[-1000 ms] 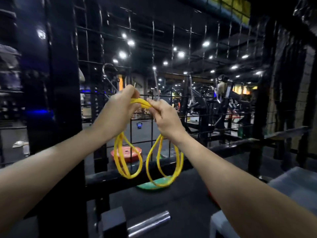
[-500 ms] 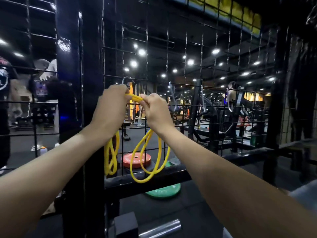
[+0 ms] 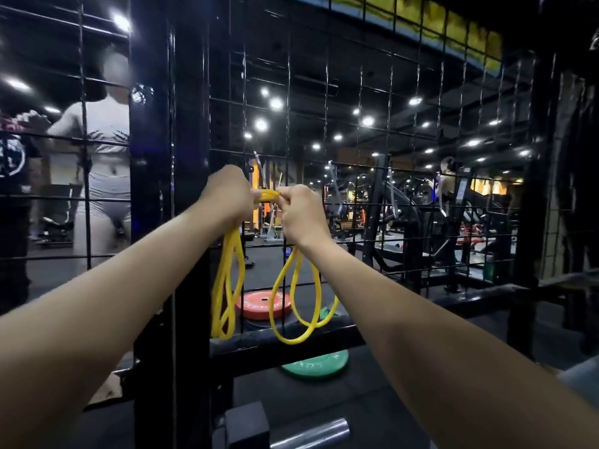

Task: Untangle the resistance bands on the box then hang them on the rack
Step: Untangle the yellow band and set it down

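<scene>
A: Where do the hands sit?

B: Side by side before the wire grid rack (image 3: 356, 131), the left hand (image 3: 227, 192) just left of the right hand (image 3: 299, 212). The resistance band (image 3: 269, 196) runs between them.

A: And below?

B: 2 sets of loops hang, one under each hand, in front of the rack's lower crossbar (image 3: 285, 340).

A: Behind the grid?

B: 1 weight plate (image 3: 256, 307) lies on the floor between the loops. Another plate (image 3: 316, 364) lies below the crossbar, nearer the camera. A thick upright post (image 3: 152, 157) stands left of the left hand, with 2 people (image 3: 103, 150) behind the grid further left.
</scene>
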Action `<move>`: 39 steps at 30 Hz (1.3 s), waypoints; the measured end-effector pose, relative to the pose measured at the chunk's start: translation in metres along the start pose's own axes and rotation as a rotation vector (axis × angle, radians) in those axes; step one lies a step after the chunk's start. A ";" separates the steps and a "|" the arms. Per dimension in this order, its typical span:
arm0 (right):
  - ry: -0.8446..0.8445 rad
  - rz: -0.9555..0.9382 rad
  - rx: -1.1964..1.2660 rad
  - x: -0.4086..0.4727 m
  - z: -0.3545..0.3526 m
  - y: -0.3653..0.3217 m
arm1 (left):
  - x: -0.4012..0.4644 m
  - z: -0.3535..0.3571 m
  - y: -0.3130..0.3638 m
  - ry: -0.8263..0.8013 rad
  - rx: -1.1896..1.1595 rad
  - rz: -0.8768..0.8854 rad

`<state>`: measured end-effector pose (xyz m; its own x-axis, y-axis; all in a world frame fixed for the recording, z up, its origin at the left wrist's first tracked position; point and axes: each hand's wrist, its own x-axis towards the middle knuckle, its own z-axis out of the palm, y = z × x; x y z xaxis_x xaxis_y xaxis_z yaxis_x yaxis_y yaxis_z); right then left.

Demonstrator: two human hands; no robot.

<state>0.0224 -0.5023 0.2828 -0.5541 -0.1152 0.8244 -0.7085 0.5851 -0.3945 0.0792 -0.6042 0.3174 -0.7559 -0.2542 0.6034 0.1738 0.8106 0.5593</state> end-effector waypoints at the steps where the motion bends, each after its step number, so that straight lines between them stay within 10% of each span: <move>1: -0.006 0.006 0.003 -0.001 0.000 0.002 | -0.001 0.002 -0.002 -0.035 -0.066 -0.033; 19: -0.221 0.071 0.167 -0.025 -0.028 -0.007 | -0.041 0.019 -0.029 -0.021 -0.593 0.116; 27: -0.308 0.075 -0.044 -0.042 -0.010 -0.007 | -0.055 0.023 -0.035 0.078 -0.041 0.228; 39: -0.313 0.043 -0.338 -0.076 0.002 0.004 | -0.077 0.047 -0.071 0.111 0.109 0.417</move>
<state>0.0610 -0.4933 0.2178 -0.7220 -0.2920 0.6273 -0.5289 0.8174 -0.2282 0.0957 -0.6175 0.2049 -0.5621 0.0559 0.8251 0.3775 0.9050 0.1959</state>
